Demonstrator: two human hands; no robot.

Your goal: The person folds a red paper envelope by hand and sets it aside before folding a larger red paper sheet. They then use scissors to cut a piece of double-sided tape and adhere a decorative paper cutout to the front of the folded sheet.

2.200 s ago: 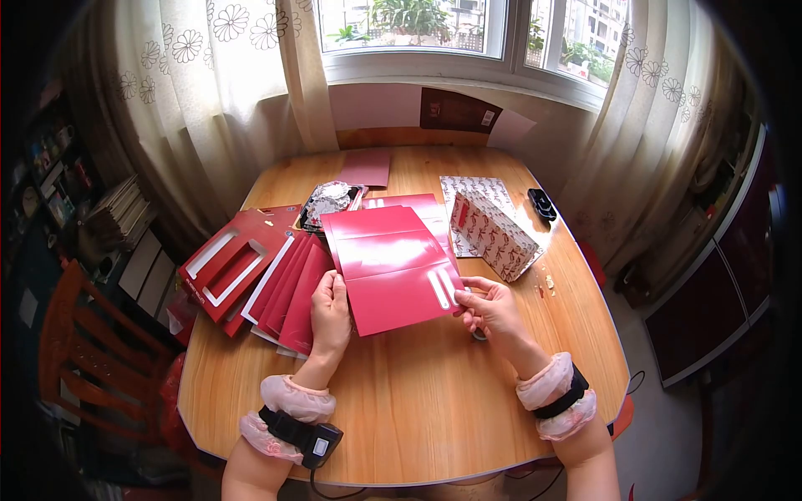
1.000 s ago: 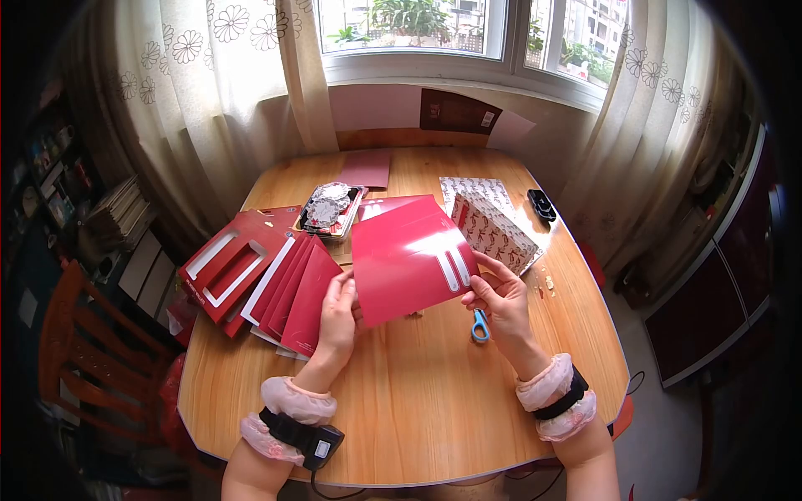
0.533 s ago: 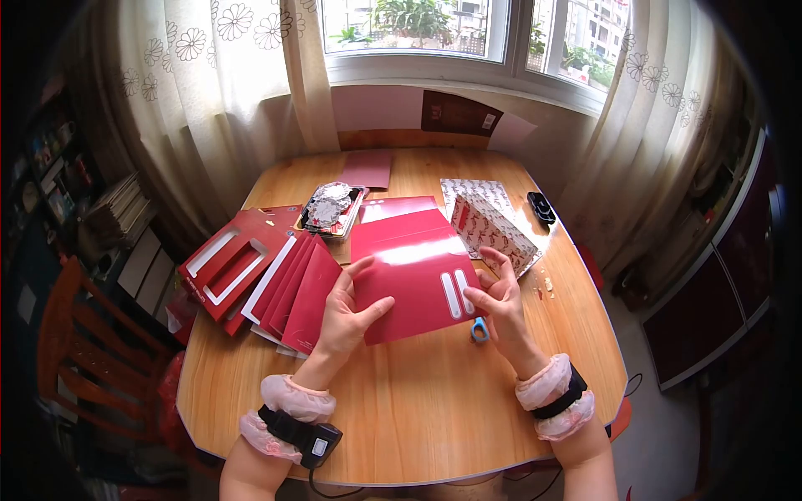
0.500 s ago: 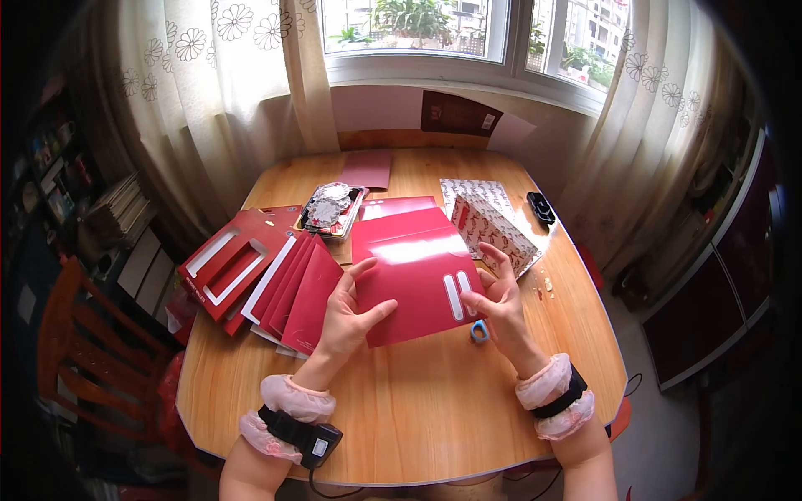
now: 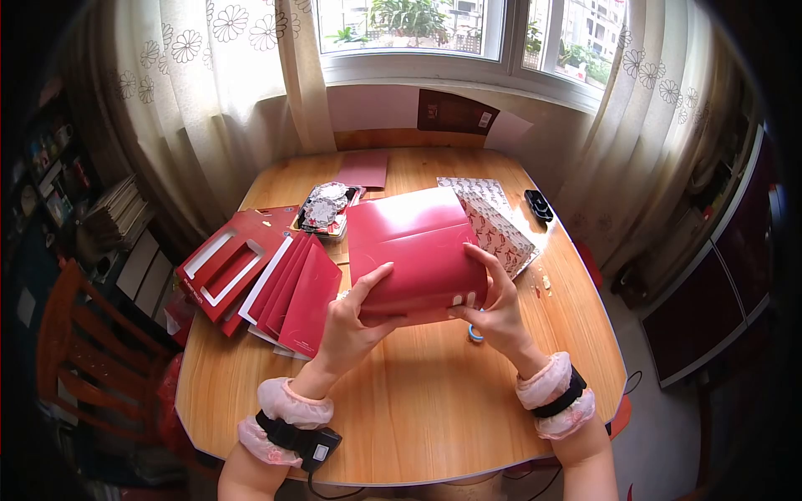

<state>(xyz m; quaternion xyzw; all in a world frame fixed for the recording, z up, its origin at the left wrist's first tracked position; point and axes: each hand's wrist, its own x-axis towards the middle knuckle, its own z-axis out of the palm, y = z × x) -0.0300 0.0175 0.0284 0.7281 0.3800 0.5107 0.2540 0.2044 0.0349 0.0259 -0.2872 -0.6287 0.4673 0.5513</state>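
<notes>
A glossy red card sheet is held above the middle of the table, creased across and bowed at its near edge. My left hand grips its near left corner between thumb and fingers. On the right edge, my right hand pinches it, thumb below by two small pale slots. Part of a blue ring-shaped thing shows under the card beside my right thumb. Left of my left hand, several red folded cards lie fanned out.
Red boxes with white-edged cutouts lie at the table's left. Behind the held card stand a tray of silvery pieces and patterned card. A black object and pale scraps are on the right.
The red card sheet has been tipped and bent, its near edge curving under, so the two long slots now look short. Both hands have tightened their hold on its edges.
</notes>
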